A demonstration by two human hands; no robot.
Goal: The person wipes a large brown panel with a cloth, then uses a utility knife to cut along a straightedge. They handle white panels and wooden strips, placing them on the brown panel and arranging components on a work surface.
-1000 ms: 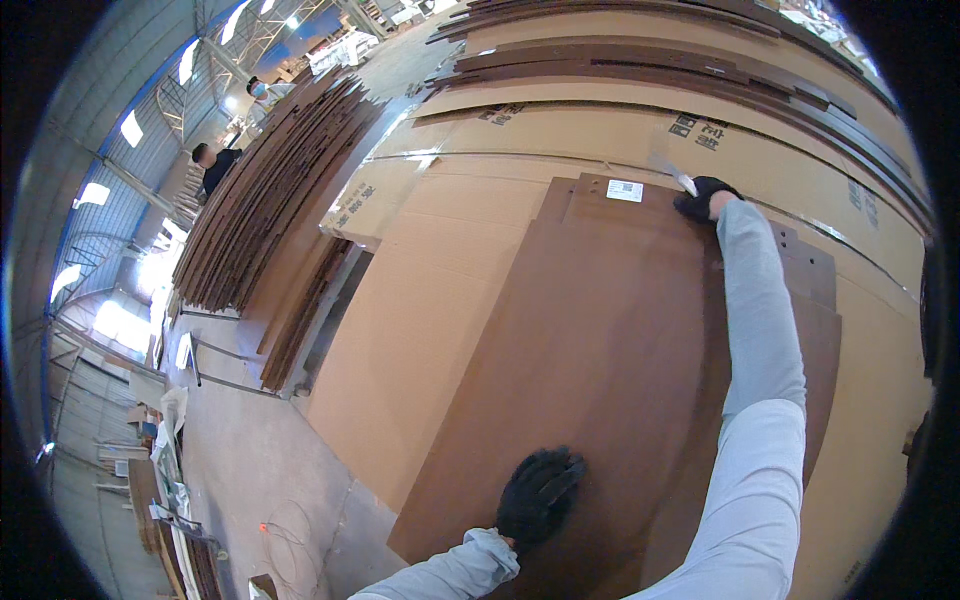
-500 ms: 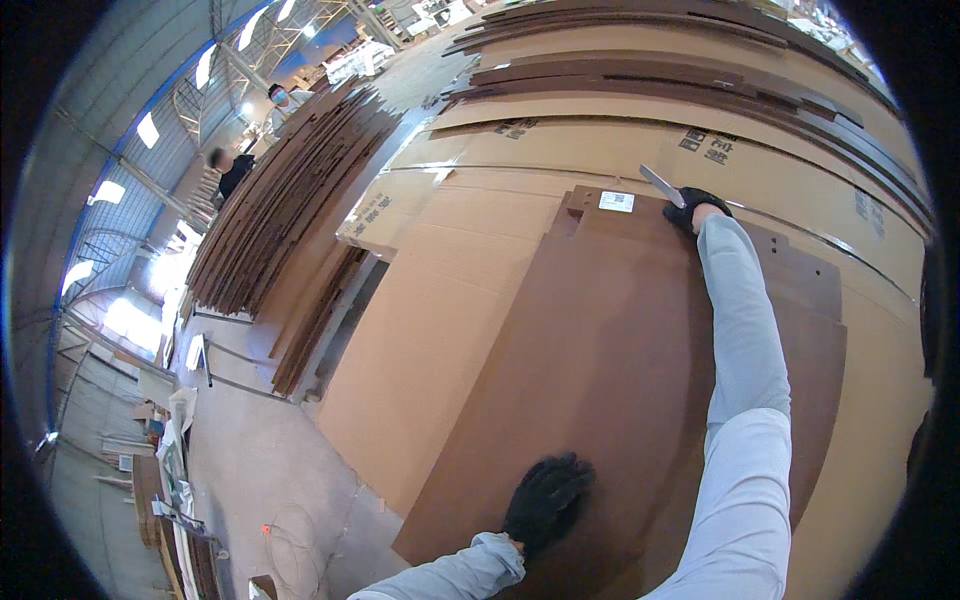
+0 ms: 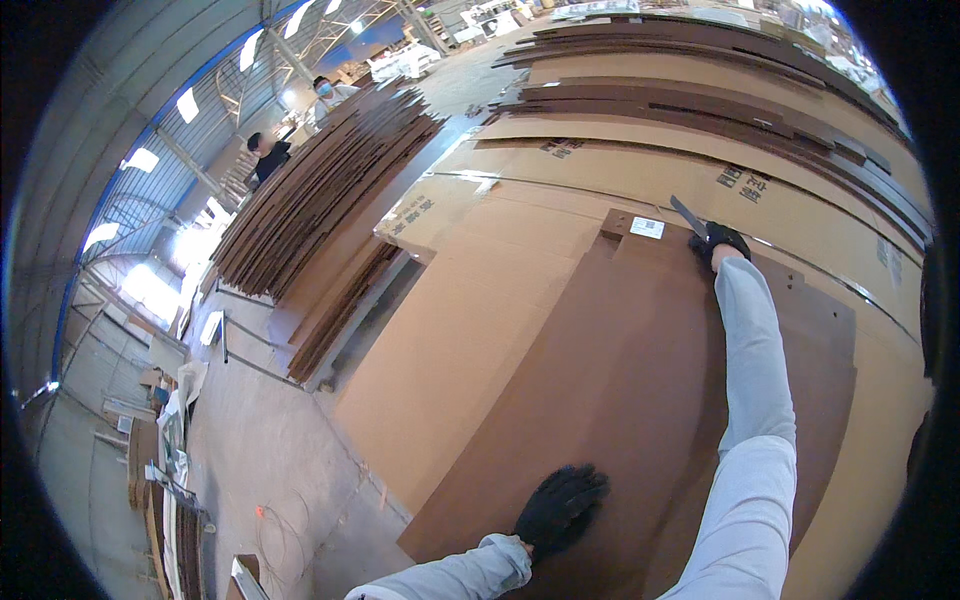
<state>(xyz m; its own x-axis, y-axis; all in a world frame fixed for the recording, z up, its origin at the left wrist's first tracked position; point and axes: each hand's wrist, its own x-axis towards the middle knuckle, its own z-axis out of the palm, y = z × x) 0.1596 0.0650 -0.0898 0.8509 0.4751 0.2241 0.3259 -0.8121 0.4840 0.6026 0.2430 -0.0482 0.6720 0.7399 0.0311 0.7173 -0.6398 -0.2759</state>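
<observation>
A large brown panel [image 3: 610, 370] lies flat before me, with notched corners at its far end and a white label [image 3: 647, 228] near the far edge. My left hand [image 3: 562, 508], in a black glove, rests on the panel's near part with its fingers stretched out. At the far edge, right of the label, my right hand [image 3: 722, 242] is closed around a knife [image 3: 688, 216]. Its flat grey blade points up and to the left, over the cardboard. The handle is hidden in the glove.
Brown cardboard [image 3: 480, 290] lies under the panel. Tall stacks of brown boards [image 3: 330, 190] stand at the far left, with more boards [image 3: 700, 110] beyond the cardboard. Two people [image 3: 268, 157] are behind the left stack. An orange-tipped cord [image 3: 262, 512] lies on the floor.
The view has shifted, so the scene sits a little further right and lower on the far side. Both hands keep nearly the same places on the panel; the knife stays in my right hand.
</observation>
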